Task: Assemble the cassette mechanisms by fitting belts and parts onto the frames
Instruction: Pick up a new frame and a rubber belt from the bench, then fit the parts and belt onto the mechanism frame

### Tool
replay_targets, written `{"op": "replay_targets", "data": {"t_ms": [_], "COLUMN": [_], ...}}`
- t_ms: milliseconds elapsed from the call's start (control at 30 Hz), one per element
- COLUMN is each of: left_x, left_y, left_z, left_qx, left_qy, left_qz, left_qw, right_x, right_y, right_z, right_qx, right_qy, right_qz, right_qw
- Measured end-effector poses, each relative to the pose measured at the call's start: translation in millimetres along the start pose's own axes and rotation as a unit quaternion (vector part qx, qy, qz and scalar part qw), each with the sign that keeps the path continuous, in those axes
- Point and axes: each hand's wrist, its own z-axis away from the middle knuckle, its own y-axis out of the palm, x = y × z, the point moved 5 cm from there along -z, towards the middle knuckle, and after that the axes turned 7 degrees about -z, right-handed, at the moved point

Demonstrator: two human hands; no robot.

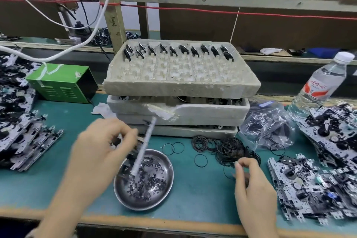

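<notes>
Apparently four stacked foam trays [181,89]; left hand [102,147] holds one syringe [144,146].

The left hand [100,150] and forearm are seen bare at lower left, blurred; the right hand [255,189] is seen bare at lower right.

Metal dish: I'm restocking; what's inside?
Small black rings and a clear syringe's tip lie in the metal dish; the left hand, gripping a dark part, hides its left side.

Even bright light; hands [100,152] blurred, edges bowed
</notes>
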Motion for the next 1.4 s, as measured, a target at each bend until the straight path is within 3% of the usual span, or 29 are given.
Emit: {"op": "replay_targets", "data": {"t_ms": [100,200,267,333,433,600,733,900,1100,1233,1400], "left_x": [-39,-65,-70,-69,-62,-62,-65,-71,-62,-31,18], "left_y": [46,100,128,143,138,135,153,122,42,-16,-10], "left_z": [20,40,51,56,54,53,60,48,-25,-98,-182], "left_qx": [0.117,0.254,0.314,0.331,0.284,0.220,0.280,0.174,0.046,-0.087,0.020], "left_qy": [-0.046,-0.082,-0.126,-0.167,-0.151,-0.073,-0.020,0.053,-0.018,-0.063,-0.182], "left_qz": [0.140,0.228,0.250,0.232,0.141,0.015,-0.166,-0.201,-0.040,-0.113,-0.270], "left_qw": [0.982,0.936,0.907,0.899,0.936,0.973,0.945,0.963,0.998,0.988,0.945], "right_x": [-11,-15,-18,-20,-25,-21,-9,-5,-12,-12,-13], "right_y": [-9,-25,-32,-34,-34,-13,-4,3,-8,-9,-5], "right_z": [-2,-5,-3,0,1,6,16,13,20,18,16], "right_qx": [-0.015,-0.121,-0.171,-0.195,-0.195,-0.062,-0.072,-0.044,-0.167,-0.181,-0.157], "right_qy": [0.009,0.010,0.009,0.016,0.017,0.035,0.010,0.024,0.013,-0.012,-0.042], "right_qz": [-0.023,-0.069,-0.091,-0.119,-0.138,-0.152,-0.178,-0.245,-0.183,-0.166,-0.156], "right_qw": [1.000,0.990,0.981,0.973,0.971,0.986,0.981,0.968,0.969,0.969,0.974]}}
